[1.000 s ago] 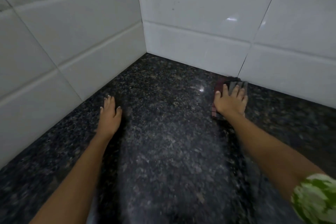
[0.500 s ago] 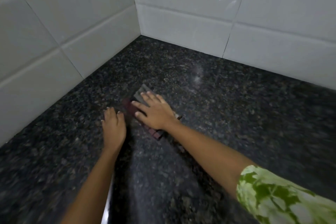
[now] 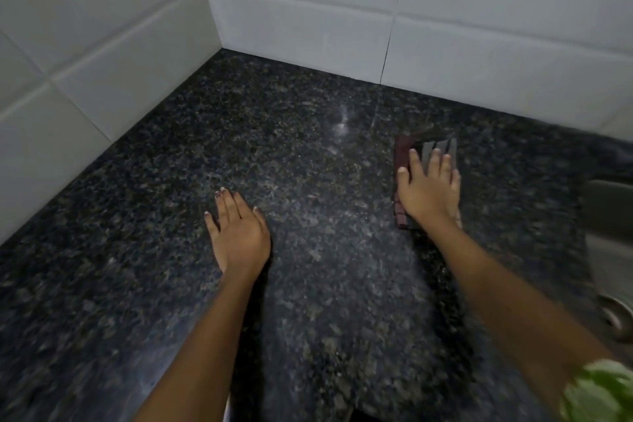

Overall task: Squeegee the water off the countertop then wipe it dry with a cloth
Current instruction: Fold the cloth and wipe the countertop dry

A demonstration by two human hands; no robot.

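Note:
A dark speckled granite countertop fills the corner between two tiled walls. My right hand lies flat, fingers spread, pressing a folded dark red and grey cloth onto the counter at the right. Only the cloth's far end and left edge show past the fingers. My left hand rests palm down on the bare stone at centre left, holding nothing. No squeegee is in view.
White tiled walls close off the left side and the back. A steel sink with its drain lies at the right edge, just beyond the cloth. The counter's front edge runs along the bottom.
My right hand slid the cloth from beside my left hand back to the right, towards the sink. My left hand stayed planted on the counter.

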